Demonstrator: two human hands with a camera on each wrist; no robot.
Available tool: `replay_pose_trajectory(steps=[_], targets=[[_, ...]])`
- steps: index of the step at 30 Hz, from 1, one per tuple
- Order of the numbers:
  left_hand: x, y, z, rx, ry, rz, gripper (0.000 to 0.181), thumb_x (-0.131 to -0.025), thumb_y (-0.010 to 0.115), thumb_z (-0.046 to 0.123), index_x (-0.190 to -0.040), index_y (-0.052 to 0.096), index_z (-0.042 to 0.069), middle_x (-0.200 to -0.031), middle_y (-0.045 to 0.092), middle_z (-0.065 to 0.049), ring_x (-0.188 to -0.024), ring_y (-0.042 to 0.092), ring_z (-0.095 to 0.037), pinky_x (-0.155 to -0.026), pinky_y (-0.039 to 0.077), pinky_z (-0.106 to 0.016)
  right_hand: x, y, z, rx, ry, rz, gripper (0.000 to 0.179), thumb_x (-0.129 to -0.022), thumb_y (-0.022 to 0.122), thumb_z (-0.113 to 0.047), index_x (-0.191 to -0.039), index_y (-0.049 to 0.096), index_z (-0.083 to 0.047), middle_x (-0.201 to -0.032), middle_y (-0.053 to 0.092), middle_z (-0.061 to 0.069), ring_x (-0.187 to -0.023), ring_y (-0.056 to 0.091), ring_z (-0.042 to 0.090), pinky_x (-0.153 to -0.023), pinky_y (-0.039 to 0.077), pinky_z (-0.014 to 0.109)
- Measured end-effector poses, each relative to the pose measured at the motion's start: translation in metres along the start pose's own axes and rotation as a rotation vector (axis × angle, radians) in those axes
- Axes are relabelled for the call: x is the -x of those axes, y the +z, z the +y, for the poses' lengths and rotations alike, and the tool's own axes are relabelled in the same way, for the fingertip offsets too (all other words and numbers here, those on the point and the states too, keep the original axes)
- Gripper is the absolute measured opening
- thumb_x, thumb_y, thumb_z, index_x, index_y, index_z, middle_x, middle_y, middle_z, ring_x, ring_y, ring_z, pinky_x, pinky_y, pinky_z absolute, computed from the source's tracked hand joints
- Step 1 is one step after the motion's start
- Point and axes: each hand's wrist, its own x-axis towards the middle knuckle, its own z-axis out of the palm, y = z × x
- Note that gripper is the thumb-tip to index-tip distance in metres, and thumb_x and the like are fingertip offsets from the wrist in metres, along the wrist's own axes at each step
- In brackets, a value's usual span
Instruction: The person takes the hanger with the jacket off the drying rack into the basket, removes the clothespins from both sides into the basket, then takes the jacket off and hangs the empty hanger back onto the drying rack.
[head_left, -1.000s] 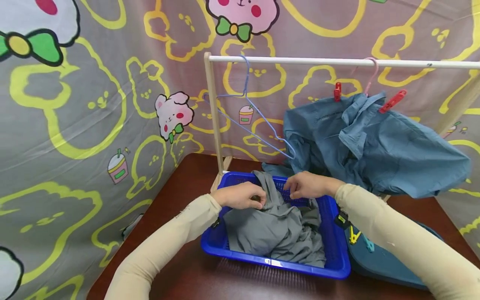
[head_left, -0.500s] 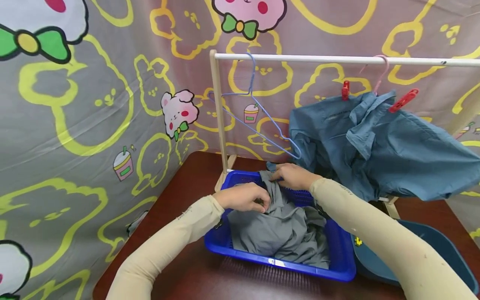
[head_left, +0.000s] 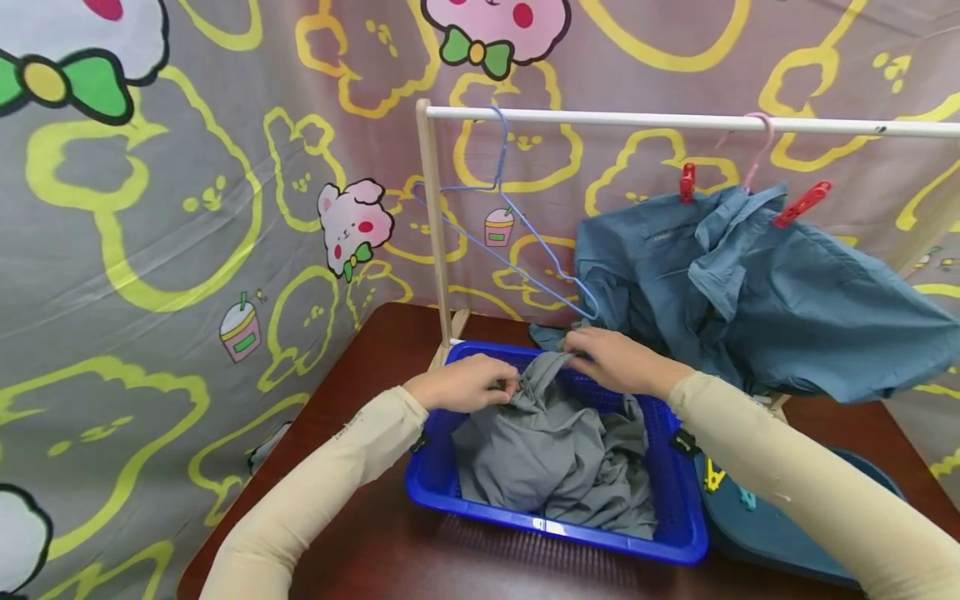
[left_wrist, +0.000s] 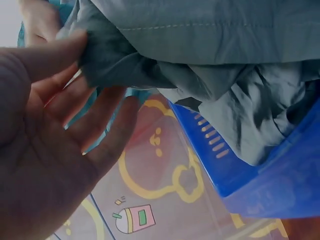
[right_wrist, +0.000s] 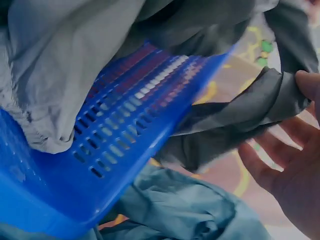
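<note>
A crumpled grey garment [head_left: 555, 458] lies in a blue plastic basket [head_left: 480, 507] on the table. Over the basket's back left part, my left hand [head_left: 467, 383] pinches a fold of the garment between thumb and fingers. In the left wrist view the thumb presses on the grey cloth [left_wrist: 175, 40], and a stitched seam shows. My right hand [head_left: 611, 358], at the basket's back edge, pinches another strip of the same garment. The right wrist view shows that grey strip [right_wrist: 240, 112] stretched from the thumb past the basket rim [right_wrist: 145, 160].
Behind the basket stands a rack with a white rail [head_left: 637, 121]. A blue hanger [head_left: 498, 187] hangs on it, beside a blue garment [head_left: 787, 292] clipped by red clothespins [head_left: 804, 204]. A dark blue tray [head_left: 787, 521] with yellow and teal clothespins sits at the right.
My right hand reached left to the grey cloth, then drew back right with a strip of it lifted. My left hand has shifted slightly left and up, keeping its fold.
</note>
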Motion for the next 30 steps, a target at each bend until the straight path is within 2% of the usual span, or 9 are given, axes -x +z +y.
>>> replay_pose_trajectory(steps=[4, 8, 11, 17, 20, 24, 27, 28, 30], targets=[[0.002, -0.002, -0.004, -0.033, -0.03, 0.076, 0.013, -0.096, 0.058, 0.015, -0.084, 0.053, 0.018, -0.082, 0.052, 0.008, -0.071, 0.048, -0.008, -0.066, 0.04, -0.026, 0.013, -0.013, -0.02, -0.053, 0.034, 0.003, 0.005, -0.096, 0.057, -0.015, -0.094, 0.054, -0.018, -0.077, 0.054, -0.008, -0.064, 0.051, 0.006, -0.06, 0.043, 0.028], [0.005, -0.002, -0.008, -0.054, -0.062, 0.094, 0.011, -0.095, 0.059, 0.015, -0.086, 0.054, 0.018, -0.085, 0.051, 0.007, -0.074, 0.048, -0.009, -0.068, 0.041, -0.028, 0.025, -0.015, -0.04, -0.082, 0.021, -0.002, 0.014, -0.095, 0.058, -0.017, -0.086, 0.049, -0.02, -0.067, 0.042, -0.01, -0.054, 0.039, 0.003, -0.052, 0.037, 0.025], [0.006, -0.002, -0.011, -0.045, -0.102, 0.056, 0.013, -0.095, 0.058, 0.015, -0.084, 0.053, 0.018, -0.082, 0.051, 0.006, -0.071, 0.046, -0.011, -0.065, 0.04, -0.028, 0.035, -0.008, -0.049, -0.104, 0.013, -0.064, 0.016, -0.095, 0.06, -0.017, -0.084, 0.049, -0.021, -0.067, 0.041, -0.012, -0.054, 0.038, 0.002, -0.052, 0.036, 0.024], [0.008, -0.001, -0.013, -0.024, -0.146, -0.087, 0.016, -0.096, 0.056, 0.012, -0.08, 0.055, 0.014, -0.077, 0.051, 0.004, -0.07, 0.046, -0.011, -0.066, 0.041, -0.028, 0.049, 0.009, -0.046, -0.214, 0.057, -0.254, 0.024, -0.098, 0.053, -0.019, -0.076, 0.045, -0.019, -0.065, 0.035, -0.01, -0.056, 0.035, 0.004, -0.056, 0.034, 0.024], [0.007, 0.0, -0.011, -0.023, -0.147, -0.085, 0.023, -0.097, 0.05, 0.009, -0.075, 0.056, 0.013, -0.073, 0.049, 0.006, -0.067, 0.045, -0.009, -0.066, 0.04, -0.027, 0.051, 0.012, -0.04, -0.229, 0.1, -0.203, 0.03, -0.101, 0.047, -0.023, -0.071, 0.048, -0.017, -0.064, 0.034, -0.009, -0.061, 0.04, 0.01, -0.065, 0.04, 0.03], [0.0, 0.003, -0.002, -0.046, -0.213, 0.049, 0.035, -0.099, 0.049, 0.02, -0.065, 0.051, 0.014, -0.063, 0.044, 0.003, -0.059, 0.042, -0.011, -0.059, 0.038, -0.026, 0.05, 0.013, -0.035, -0.193, 0.184, -0.073, 0.043, -0.1, 0.049, -0.026, -0.059, 0.052, -0.016, -0.063, 0.041, -0.008, -0.072, 0.048, 0.014, -0.071, 0.041, 0.035], [-0.005, 0.006, 0.009, -0.072, -0.284, 0.059, 0.027, -0.096, 0.055, 0.036, -0.081, 0.058, 0.014, -0.082, 0.053, -0.003, -0.074, 0.05, -0.017, -0.065, 0.042, -0.03, 0.049, 0.016, -0.037, -0.135, 0.298, -0.08, 0.04, -0.094, 0.06, -0.032, -0.059, 0.054, -0.014, -0.069, 0.049, -0.001, -0.074, 0.048, 0.016, -0.065, 0.04, 0.034], [-0.006, 0.006, 0.013, -0.071, -0.298, 0.023, 0.027, -0.094, 0.056, 0.041, -0.095, 0.061, 0.014, -0.097, 0.055, -0.006, -0.087, 0.053, -0.02, -0.072, 0.044, -0.032, 0.049, 0.018, -0.038, -0.116, 0.344, -0.104, 0.035, -0.09, 0.064, -0.035, -0.065, 0.057, -0.013, -0.075, 0.052, 0.003, -0.077, 0.05, 0.019, -0.066, 0.042, 0.035], [-0.006, 0.007, 0.02, -0.064, -0.322, -0.096, 0.046, -0.09, 0.058, 0.05, -0.124, 0.055, 0.019, -0.127, 0.047, -0.011, -0.113, 0.048, -0.026, -0.088, 0.043, -0.039, 0.047, 0.022, -0.041, -0.083, 0.427, -0.177, 0.036, -0.084, 0.069, -0.043, -0.087, 0.063, -0.007, -0.092, 0.055, 0.015, -0.083, 0.053, 0.027, -0.068, 0.045, 0.04]])
